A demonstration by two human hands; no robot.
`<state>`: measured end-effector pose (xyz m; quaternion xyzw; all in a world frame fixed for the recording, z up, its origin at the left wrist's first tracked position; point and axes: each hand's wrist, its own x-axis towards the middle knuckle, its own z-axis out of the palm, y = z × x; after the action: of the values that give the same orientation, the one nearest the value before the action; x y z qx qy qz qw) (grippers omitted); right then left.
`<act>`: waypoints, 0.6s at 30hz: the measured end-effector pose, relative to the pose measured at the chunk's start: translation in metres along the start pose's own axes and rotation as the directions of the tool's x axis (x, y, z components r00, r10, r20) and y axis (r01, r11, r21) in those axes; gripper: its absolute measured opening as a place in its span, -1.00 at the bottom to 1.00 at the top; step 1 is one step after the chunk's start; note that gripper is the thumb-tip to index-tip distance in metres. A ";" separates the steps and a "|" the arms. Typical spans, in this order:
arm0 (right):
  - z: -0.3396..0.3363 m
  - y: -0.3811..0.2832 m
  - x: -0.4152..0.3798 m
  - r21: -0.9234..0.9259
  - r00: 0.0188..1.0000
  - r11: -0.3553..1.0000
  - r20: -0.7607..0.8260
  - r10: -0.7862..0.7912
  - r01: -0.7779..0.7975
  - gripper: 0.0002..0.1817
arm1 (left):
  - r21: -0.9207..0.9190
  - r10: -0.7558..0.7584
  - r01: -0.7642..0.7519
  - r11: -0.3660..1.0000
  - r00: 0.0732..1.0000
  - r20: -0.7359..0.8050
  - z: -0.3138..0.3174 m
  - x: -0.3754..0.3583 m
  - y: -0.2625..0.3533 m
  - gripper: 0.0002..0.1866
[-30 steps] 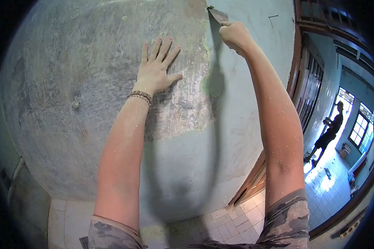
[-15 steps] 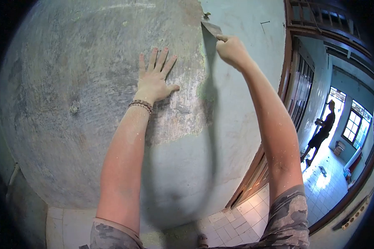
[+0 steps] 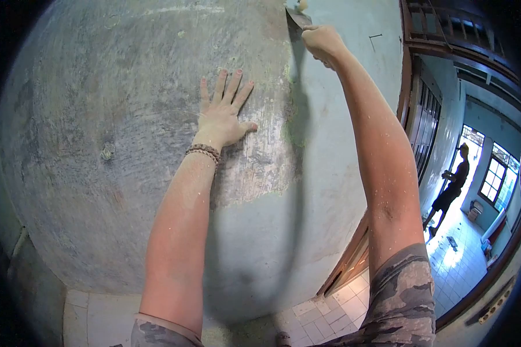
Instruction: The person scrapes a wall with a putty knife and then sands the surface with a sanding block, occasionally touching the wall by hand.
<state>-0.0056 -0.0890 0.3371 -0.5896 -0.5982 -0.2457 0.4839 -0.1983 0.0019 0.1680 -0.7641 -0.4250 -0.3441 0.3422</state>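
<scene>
Scraper (image 3: 298, 19) sitting just past twelve o'clock in view, blade jutting from right hand (image 3: 323, 45) between ten and eleven, thumb lying right beside it! Right fingers curling tight round handle, fist mostly hiding it. Blade's left edge lining up with border between grey patch (image 3: 127, 87) and pale blue paint (image 3: 330, 144). Left hand (image 3: 223, 118), seven o'clock from scraper, resting palm-down on grey patch, fingers fanning wide, thumb pointing toward three.
</scene>
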 end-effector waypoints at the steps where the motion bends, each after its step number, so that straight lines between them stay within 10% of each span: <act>1: -0.001 0.002 -0.005 0.041 1.000 0.999 0.004 0.016 -0.016 -0.42 | -0.010 0.005 -0.005 1.000 1.000 0.010 0.003 -0.003 0.002 0.07; 18: -0.010 -0.018 0.004 0.010 0.994 0.994 0.034 0.106 -0.107 -0.74 | -0.015 -0.010 0.011 1.000 0.999 0.033 -0.005 -0.001 0.000 0.00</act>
<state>-0.0193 -0.0995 0.3494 -0.6219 -0.5754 -0.2060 0.4897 -0.2003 -0.0024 0.1695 -0.7700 -0.4320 -0.3365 0.3276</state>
